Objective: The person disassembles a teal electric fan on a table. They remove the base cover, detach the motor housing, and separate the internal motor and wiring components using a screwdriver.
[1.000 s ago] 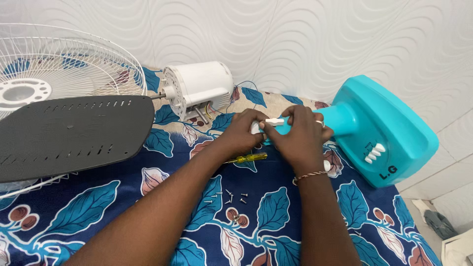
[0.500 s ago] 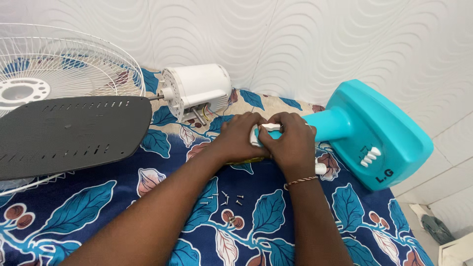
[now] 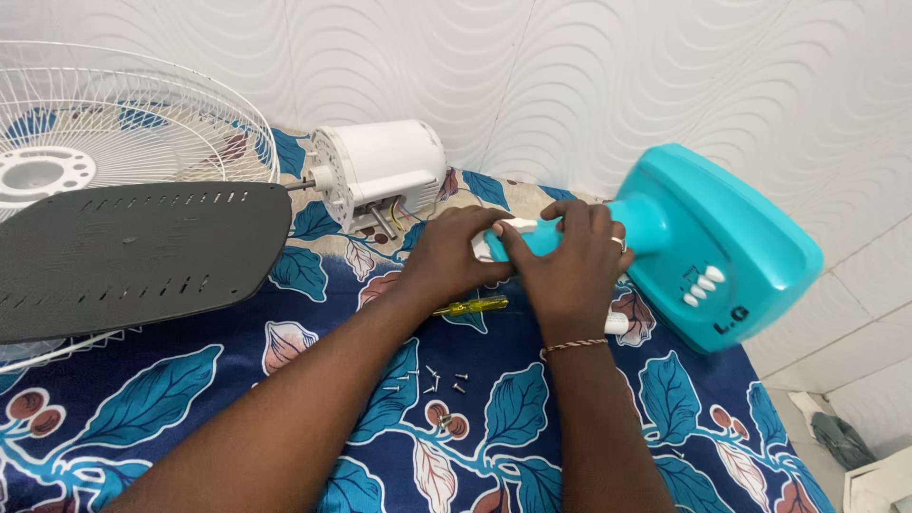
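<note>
1. Both hands are working at the neck end of a turquoise plastic fan stand with a wedge-shaped base [image 3: 708, 252], which is lying tilted near the right edge of a bed covered in a blue leaf-patterned cloth [image 3: 237, 399].
2. The left hand [image 3: 454, 255] is curling its fingers closed around the white plastic fitting at the neck tip [image 3: 503, 231]; the right hand [image 3: 570, 261] is wrapping shut over the turquoise neck just behind it, a ring showing on one finger.
3. The stand is looking like a stiff, hollow moulding, probably light, with a smooth, somewhat slippery skin; the narrow neck is offering the surest hold, while the broad base would need a spread palm.
4. The white fitting is appearing small and possibly brittle, so pinching it by its edges seems wiser than squeezing hard.
5. A yellow-handled screwdriver [image 3: 472, 306] is lying just beneath the hands, and a scatter of small dark metal screws [image 3: 439, 380] is resting nearer the front edge.
6. Toward the back edge a white cylindrical fan motor housing [image 3: 380, 169] is sitting, with a flat dark grey slotted plastic panel [image 3: 133, 252] and a white wire fan guard [image 3: 104, 123] at the left.
7. The hands are hiding how the fitting joins the neck, the guard is being cut off at the left, and a small white part [image 3: 617, 324] beside the right wrist is too covered to identify.
</note>
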